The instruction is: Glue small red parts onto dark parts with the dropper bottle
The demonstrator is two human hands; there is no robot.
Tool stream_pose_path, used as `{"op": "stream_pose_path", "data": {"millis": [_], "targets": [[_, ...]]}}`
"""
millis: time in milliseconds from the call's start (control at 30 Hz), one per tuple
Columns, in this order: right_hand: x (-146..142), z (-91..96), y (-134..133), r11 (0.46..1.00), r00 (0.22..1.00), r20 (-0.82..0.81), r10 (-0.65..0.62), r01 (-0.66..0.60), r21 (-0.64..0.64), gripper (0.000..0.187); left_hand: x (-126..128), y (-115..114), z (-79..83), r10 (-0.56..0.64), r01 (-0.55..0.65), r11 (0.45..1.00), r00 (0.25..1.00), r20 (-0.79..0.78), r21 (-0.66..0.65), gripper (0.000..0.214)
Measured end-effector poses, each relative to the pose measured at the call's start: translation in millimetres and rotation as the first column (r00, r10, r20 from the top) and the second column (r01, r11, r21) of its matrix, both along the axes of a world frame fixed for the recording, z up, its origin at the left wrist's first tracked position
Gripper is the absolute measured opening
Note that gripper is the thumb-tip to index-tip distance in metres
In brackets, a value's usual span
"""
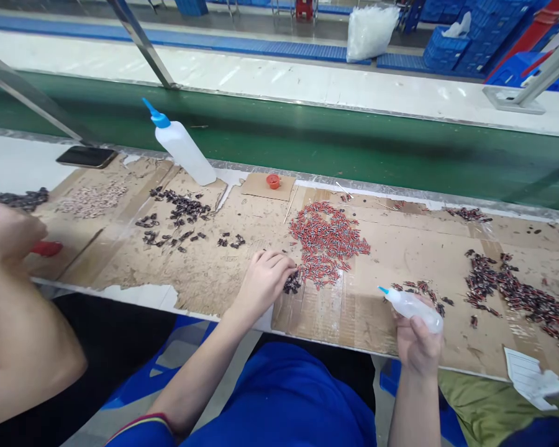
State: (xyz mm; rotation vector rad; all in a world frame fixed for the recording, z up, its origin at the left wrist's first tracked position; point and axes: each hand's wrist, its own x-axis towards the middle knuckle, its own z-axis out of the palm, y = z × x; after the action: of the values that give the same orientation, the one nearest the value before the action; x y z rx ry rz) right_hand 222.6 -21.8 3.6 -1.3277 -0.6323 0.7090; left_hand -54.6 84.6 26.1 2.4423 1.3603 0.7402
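The right hand (pixel 419 341) grasps 1 small squeeze bottle (pixel 417 310) by the bench's (pixel 18 158) near edge, long axis roughly crosswise, blue nozzle (pixel 384 290) pointing left toward the pile of red-and-black parts (pixel 328 239). The left hand (pixel 265 276), nearer that pile, has bunched fingertips (pixel 289 266) at dark parts (pixel 292 284) on its near-left side; whether they grip any cannot be told.

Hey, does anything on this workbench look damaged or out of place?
Yes: the cardboard is torn ragged along its front edge, left of the left hand, exposing white tabletop. Farther right, a ragged paper sheet juts past the front edge.
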Motion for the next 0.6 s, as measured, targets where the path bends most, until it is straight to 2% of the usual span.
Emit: {"op": "stream_pose_path", "data": {"millis": [100,233,300,433,600], "targets": [[-4.2,-2.3,4.6,1.000,0.999,-0.035,-0.002,0.002,0.012,0.032,8.1,-13.9,-6.0,0.026,-0.030,0.998,0.997,0.069,0.055,0.012],[-14.8,-5.1,12.0,1.000,0.996,-0.090,0.002,-0.002,-0.003,0.033,26.4,-39.1,-20.0,-0.116,0.103,0.991,0.981,0.152,0.091,0.010],[-20.6,-6.1,13.8,1.000,0.994,-0.106,0.012,-0.015,-0.024,0.035,34.0,-50.2,-28.2,-0.134,0.117,0.987,0.978,0.159,0.108,0.011],[-29.6,-5.8,14.2,0.987,0.991,0.019,0.135,-0.133,-0.092,0.031,37.6,-61.5,-39.7,-0.089,0.065,0.990,0.978,0.191,0.129,0.012],[-38.4,-1.5,15.1,0.959,0.953,0.176,0.246,-0.213,-0.187,0.025,33.7,-64.0,-42.1,-0.077,0.048,0.992,0.963,0.258,0.116,0.014]]}}
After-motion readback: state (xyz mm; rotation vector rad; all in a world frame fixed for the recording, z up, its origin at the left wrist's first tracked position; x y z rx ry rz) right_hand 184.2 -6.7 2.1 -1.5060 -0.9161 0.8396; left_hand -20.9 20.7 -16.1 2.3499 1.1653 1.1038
